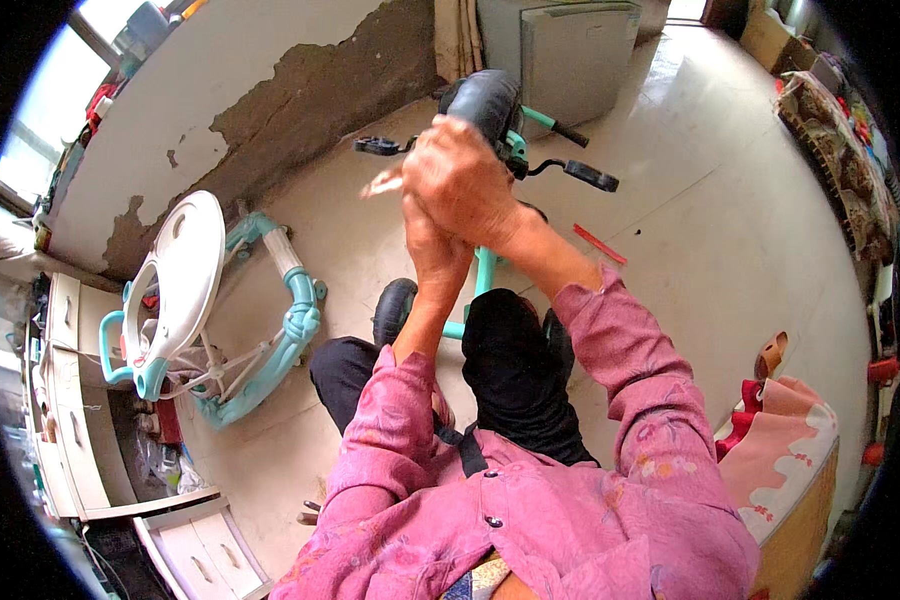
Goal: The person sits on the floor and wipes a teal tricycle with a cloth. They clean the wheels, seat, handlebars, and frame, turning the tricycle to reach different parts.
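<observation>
My right hand [454, 176] is clenched over my left hand [435, 240], the two pressed together above a child's tricycle. From the left side of my fists sticks out the end of a pale, blurred piece, likely a cloth [381, 182]; the rest of it is hidden in my fingers. Just beyond my hands is the tricycle's black front wheel [486, 101], with a pedal [591, 176] to the right and another pedal [377, 145] to the left. Its turquoise frame [485, 271] runs back between my knees to a black rear wheel [394, 311].
A white and turquoise baby walker [187, 262] stands tilted on the left, near drawers [64, 420]. A red strip [598, 244] lies on the tiled floor [705, 225]. To the right are a cloth-covered box [784, 465] and a patterned cover [832, 165]. A grey panel [579, 64] stands behind.
</observation>
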### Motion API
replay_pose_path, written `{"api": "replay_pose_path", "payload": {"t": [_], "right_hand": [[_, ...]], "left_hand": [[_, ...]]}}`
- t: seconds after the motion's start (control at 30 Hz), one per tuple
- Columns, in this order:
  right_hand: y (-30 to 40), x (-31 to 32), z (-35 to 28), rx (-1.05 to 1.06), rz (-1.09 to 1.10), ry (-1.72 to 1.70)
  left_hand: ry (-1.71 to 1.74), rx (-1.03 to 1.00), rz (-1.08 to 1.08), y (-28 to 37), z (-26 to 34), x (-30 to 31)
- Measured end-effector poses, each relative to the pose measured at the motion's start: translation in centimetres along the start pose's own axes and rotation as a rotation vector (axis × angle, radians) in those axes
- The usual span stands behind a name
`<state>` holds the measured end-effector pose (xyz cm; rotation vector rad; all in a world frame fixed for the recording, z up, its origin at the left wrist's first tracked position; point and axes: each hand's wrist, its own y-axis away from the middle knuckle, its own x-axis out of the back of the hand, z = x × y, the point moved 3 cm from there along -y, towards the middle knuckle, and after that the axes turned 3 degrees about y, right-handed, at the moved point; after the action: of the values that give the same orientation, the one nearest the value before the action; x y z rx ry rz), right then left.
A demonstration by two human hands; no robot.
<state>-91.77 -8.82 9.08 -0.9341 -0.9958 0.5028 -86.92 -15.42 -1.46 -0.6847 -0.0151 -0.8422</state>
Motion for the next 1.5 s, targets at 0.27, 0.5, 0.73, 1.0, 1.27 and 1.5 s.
{"api": "replay_pose_path", "payload": {"t": [0.27, 0.5, 0.73, 1.0, 1.27, 1.5], "right_hand": [[-1.6, -0.6, 4.0, -0.021, -0.118, -0.049], [-2.5, -2.6, 12.5, -0.640, -0.235, -0.164], [-2.0, 2.2, 1.2, -0.069, -0.028, -0.045], [-2.2, -0.8, 5.9, -0.095, -0.112, -0.046], [6.6, 3.4, 17.0, -0.769, 0.049, -0.126], [12.1, 1.7, 7.8, -0.656, -0.313, -0.030]], "left_hand": [[-0.043, -0.008, 0.118, -0.4, 1.8, -0.4], [-0.095, 0.051, 0.063, 0.5, -1.8, -1.3], [0.027, -0.108, 0.018, 0.0, 1.3, -0.2], [-0.082, -0.073, 0.099, -1.4, 1.3, -1.1], [-0.146, -0.032, 0.051, -1.0, -1.7, -1.8], [-0.082, 0.015, 0.056, -0.3, -0.8, -1.7]]}}
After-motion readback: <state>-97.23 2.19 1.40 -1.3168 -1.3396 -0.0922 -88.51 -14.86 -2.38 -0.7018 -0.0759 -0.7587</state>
